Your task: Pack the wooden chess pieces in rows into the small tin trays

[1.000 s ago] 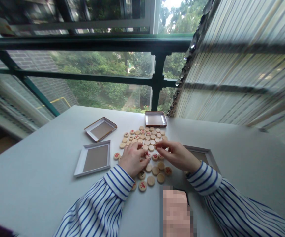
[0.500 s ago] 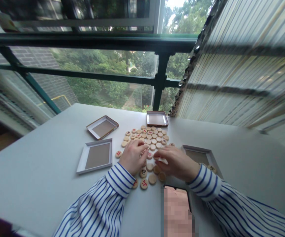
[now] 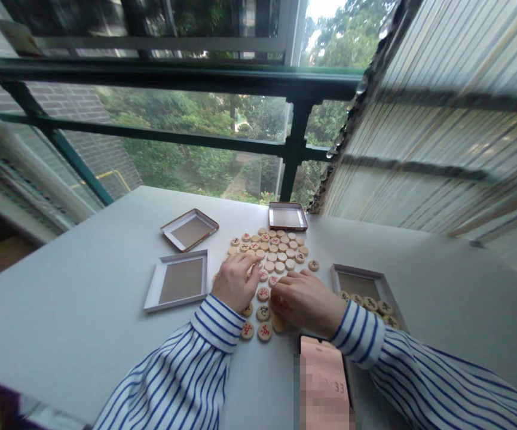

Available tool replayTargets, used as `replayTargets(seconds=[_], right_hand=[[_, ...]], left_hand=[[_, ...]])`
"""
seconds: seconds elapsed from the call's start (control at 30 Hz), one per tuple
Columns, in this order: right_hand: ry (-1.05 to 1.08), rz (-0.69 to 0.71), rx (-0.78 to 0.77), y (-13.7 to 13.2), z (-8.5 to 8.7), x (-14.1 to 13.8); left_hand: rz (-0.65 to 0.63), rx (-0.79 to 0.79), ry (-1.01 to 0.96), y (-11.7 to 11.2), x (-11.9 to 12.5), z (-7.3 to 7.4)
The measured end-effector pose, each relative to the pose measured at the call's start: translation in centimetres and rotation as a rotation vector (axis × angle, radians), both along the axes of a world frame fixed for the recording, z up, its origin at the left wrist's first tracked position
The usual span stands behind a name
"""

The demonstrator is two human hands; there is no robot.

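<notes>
Many round wooden Chinese chess pieces [image 3: 282, 257] lie in a loose group on the white table, some face up with red or black characters, others showing blank sides. My left hand [image 3: 235, 278] rests over the group's left side, thumb and forefinger apart with pieces visible beyond them. On the near right part, my right hand [image 3: 305, 301] has its fingers curled down among the pieces; its fingertips are partly hidden, so what they hold cannot be made out. Just left of those fingers lies a red-marked piece [image 3: 263, 294]. Another red-marked piece [image 3: 265, 331] sits nearer to me.
An open box tray [image 3: 357, 269] on the right holds several black-marked pieces [image 3: 370, 304]. Two shallow trays, a left one [image 3: 205, 275] and a brown-edged one [image 3: 217, 227], stand left; another [image 3: 287, 228] is at the back. A phone [image 3: 323, 364] lies by my right sleeve.
My right hand has moved left and toward me, its fingers curling down over near pieces. My left thumb and forefinger have spread apart. More black-marked pieces in the right tray are uncovered.
</notes>
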State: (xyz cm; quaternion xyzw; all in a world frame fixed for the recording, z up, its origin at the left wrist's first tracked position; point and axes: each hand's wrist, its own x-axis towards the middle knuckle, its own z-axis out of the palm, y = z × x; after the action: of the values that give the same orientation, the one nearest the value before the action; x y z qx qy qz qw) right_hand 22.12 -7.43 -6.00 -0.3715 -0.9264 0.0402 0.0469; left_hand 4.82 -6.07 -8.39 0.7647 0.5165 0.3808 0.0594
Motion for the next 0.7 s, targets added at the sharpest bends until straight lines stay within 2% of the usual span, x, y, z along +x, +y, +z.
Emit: replayTargets(seconds=[0.17, 0.53, 0.7], right_hand=[[0.167, -0.023, -0.125, 0.4, 0.5, 0.5], [0.801, -0.251, -0.761, 1.7, 1.3, 2.0], [0.872, -0.287, -0.826, 1.7, 1.5, 2.1]], left_hand=[[-0.050, 0.025, -0.034, 0.0, 0.0, -0.3], [-0.267, 0.074, -0.144, -1.1, 0.7, 0.6], [-0.345, 0.131, -0.132, -1.0, 0.9, 0.3]])
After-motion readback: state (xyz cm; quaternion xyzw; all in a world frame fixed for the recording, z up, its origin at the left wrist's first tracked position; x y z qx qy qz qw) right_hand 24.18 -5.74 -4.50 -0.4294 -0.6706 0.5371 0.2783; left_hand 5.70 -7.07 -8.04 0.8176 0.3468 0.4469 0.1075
